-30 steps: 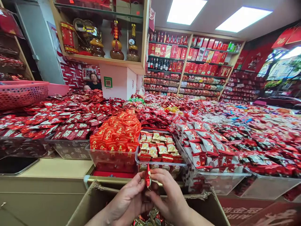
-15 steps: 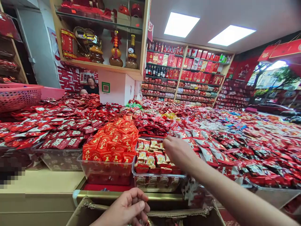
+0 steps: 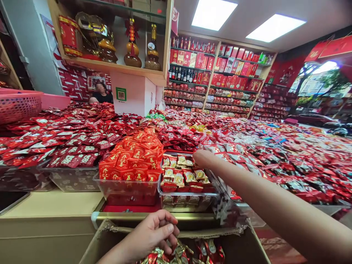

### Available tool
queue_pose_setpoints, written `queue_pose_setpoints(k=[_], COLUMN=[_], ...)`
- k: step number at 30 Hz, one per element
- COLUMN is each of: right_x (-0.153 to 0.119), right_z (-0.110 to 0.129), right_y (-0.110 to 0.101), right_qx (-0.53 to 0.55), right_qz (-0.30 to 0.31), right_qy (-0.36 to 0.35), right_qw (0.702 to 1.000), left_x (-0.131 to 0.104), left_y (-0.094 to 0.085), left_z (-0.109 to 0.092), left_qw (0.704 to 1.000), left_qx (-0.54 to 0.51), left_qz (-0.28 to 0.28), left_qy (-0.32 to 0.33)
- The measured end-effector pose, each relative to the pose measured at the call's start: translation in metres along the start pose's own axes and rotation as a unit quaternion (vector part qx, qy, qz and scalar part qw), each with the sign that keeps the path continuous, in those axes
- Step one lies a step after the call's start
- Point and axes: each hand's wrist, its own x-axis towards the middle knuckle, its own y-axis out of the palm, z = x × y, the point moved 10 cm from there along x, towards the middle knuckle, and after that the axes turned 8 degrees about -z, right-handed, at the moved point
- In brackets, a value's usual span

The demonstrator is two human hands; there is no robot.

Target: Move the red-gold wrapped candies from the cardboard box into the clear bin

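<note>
A clear plastic bin [image 3: 189,201] holds red-and-gold wrapped packets [image 3: 178,178] in rows. My right hand [image 3: 204,158] reaches over its far right corner, with the fingers hidden from view. Low in front, my left hand [image 3: 158,231] hovers over an open cardboard box [image 3: 236,240]. Its fingers are loosely curled with a gap to the thumb, and I see nothing held in them. Inside the box lie red-and-gold wrapped packets [image 3: 211,251], some just below the left fingertips.
Left of that bin stands another, heaped with orange-red packets [image 3: 134,157]. Dark red packets [image 3: 79,156] fill a bin farther left; red, white and black packets [image 3: 297,176] spread to the right. A glass-shelved cabinet [image 3: 110,58] overhangs the back, and a person [image 3: 101,96] sits behind.
The camera view has tilted down and shows more of the box's packets. My right hand has sunk farther behind the bin's packets, its fingers out of sight. My left hand keeps its curl.
</note>
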Motion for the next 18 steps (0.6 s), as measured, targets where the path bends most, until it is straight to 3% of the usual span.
queue_pose_setpoints(k=[3,6,9,11,13,14,15,18], right_x=[0.004,-0.006,-0.047,-0.088,-0.131,-0.150,-0.164,-0.173], right_z=[-0.002,-0.007,0.000,0.022,0.068,0.092,0.108,0.130], right_y=[-0.002,-0.026,-0.061,-0.070,-0.050,-0.031,-0.010,0.055], right_qx=[0.008,0.019,0.044,0.135,0.303,0.372,0.427,0.474], right_qz=[0.017,-0.013,-0.073,-0.096,-0.031,0.024,0.057,0.062], right_qy=[-0.004,0.005,0.011,-0.018,-0.106,-0.136,-0.129,-0.044], right_qw=[1.000,1.000,0.996,0.986,0.946,0.918,0.893,0.877], left_x=[-0.004,-0.006,-0.008,-0.007,-0.007,-0.007,-0.006,-0.005], left_y=[0.002,0.004,0.006,0.005,0.005,0.005,0.005,0.003], left_z=[-0.006,-0.008,-0.009,-0.009,-0.009,-0.009,-0.009,-0.008], left_qw=[1.000,1.000,1.000,1.000,1.000,1.000,1.000,1.000], left_qx=[0.012,0.013,0.011,0.012,0.014,0.014,0.012,-0.007], left_qz=[0.001,0.010,0.019,0.019,0.018,0.018,0.017,0.010], left_qy=[-0.005,-0.005,0.000,0.003,0.006,0.008,0.010,0.010])
